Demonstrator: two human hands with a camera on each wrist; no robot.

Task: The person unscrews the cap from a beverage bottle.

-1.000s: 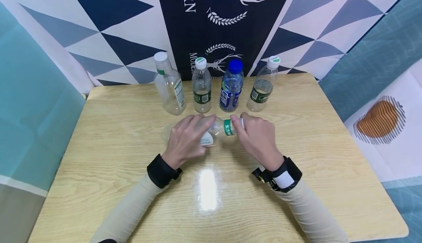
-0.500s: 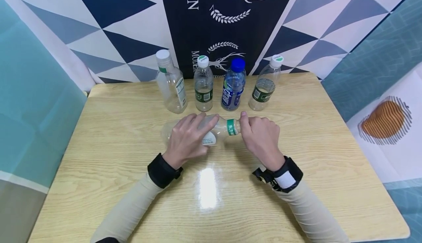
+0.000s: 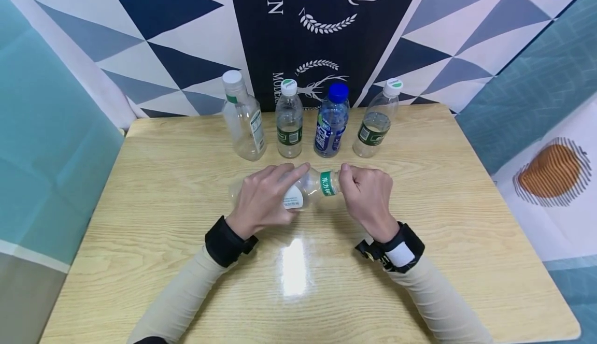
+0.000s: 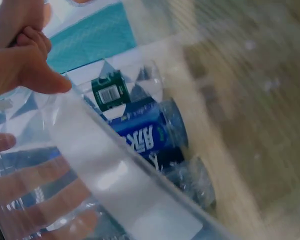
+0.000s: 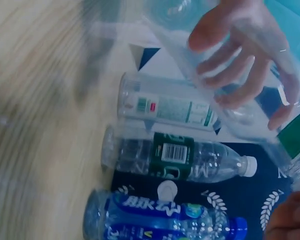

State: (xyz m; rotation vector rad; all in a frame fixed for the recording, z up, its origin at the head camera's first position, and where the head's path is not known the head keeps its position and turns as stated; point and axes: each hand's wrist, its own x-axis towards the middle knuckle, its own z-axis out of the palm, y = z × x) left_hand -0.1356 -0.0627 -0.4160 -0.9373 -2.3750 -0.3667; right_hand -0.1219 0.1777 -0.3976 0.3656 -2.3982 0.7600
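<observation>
A clear plastic bottle (image 3: 313,183) with a green neck band lies sideways between the hands. My left hand (image 3: 266,194) grips its body from above; through the clear wall in the left wrist view, its fingers (image 4: 30,180) show on the far side of the bottle. Curled round the bottle's mouth end is my right hand (image 3: 368,194), thumb along the near side, which hides the cap. The right wrist view shows the green neck band (image 5: 296,135) close to the right hand's fingers (image 5: 290,217).
Behind the hands stands a row of upright bottles: a large clear one (image 3: 244,126), a green-labelled one (image 3: 289,126), a blue one (image 3: 331,126) and another green-labelled one (image 3: 375,126). Patterned cloth (image 3: 186,38) hangs behind the wooden table (image 3: 140,219).
The right thumb and fingers have shifted round the bottle's mouth end, and the white cap seen a second ago is now covered. The left hand keeps its hold; the bottle has turned slightly.
</observation>
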